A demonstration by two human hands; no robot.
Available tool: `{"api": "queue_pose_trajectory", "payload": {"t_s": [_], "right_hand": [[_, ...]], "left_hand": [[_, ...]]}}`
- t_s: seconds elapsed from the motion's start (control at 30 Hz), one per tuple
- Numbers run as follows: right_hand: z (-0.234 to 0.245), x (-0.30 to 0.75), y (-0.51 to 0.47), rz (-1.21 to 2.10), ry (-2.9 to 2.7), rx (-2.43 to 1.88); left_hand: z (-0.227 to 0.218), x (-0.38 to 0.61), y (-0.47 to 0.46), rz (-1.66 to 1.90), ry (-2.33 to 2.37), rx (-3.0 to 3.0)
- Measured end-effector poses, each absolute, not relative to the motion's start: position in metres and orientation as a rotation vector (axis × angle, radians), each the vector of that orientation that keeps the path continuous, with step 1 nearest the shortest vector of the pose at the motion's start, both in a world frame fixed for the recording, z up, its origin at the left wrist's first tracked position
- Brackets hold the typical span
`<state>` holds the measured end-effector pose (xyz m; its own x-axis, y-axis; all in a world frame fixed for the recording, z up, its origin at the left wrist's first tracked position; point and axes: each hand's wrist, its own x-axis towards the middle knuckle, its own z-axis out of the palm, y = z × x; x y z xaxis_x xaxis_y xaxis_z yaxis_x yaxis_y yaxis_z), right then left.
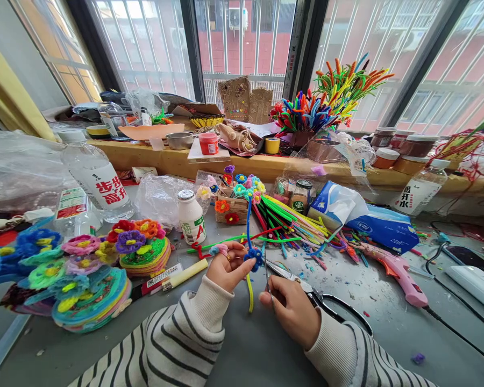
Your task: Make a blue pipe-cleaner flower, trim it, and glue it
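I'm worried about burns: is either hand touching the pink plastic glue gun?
No: the pink plastic glue gun lies on the grey tabletop, apart from the left hand and the right hand.

2 hands [293, 310], 1 held blue flwr [258, 260], 1 pink glue gun [399, 264], 1 pr blk-handled scissors [305, 285].

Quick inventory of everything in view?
Flower: 1, blue, centre
Thin tool: 1, metallic, beside flower
Scissors: 1, silver and black, centre
Glue gun: 1, pink, right
Pipe cleaners: many, mixed, centre
Basket: 1, brown, centre
Small bottle: 1, white, centre
Flower ornaments: several, mixed, left
Water bottles: several, clear, both sides
Tissue packaging: count unclear, blue and white, right
Jars: several, mixed, sill
Stems: many, mixed, sill
Table: 1, grey, below
Left hand: 1, bare, holding flower
Right hand: 1, bare, holding thin tool
Sleeves: 2, striped, foreground
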<state>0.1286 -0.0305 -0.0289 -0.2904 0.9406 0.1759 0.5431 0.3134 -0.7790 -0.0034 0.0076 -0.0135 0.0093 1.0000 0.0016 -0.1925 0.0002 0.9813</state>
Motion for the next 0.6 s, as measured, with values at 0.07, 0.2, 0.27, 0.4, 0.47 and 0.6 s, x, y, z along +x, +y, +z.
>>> {"api": "queue_pose_trajectory", "payload": {"t_s": [0.07, 0.2, 0.27, 0.4, 0.47, 0.6], "right_hand": [[-0.0297, 0.1285, -0.0306, 0.808, -1.962, -1.307], [-0.0308, 0.1286, -0.0299, 0.798, -1.975, -1.317], [-0.0309, 0.1288, -0.0300, 0.790, -1.978, -1.311], [-0.0311, 0.1291, -0.0304, 0.779, -1.992, -1.292], [-0.0313, 0.1289, -0.0301, 0.769, -2.002, -1.291], [-0.0304, 0.1285, -0.0285, 0.742, -1.986, -1.318]], "left_hand": [[-0.0133, -0.0033, 0.0075, 1.291, 1.045, 1.073], [-0.0131, -0.0031, 0.0074, 1.314, 1.020, 1.066], [-0.0129, -0.0028, 0.0072, 1.321, 1.018, 1.064], [-0.0121, -0.0020, 0.0066, 1.322, 1.024, 1.062], [-0.0120, -0.0019, 0.0066, 1.316, 1.034, 1.063], [-0.0134, -0.0030, 0.0079, 1.298, 1.045, 1.068]]}}
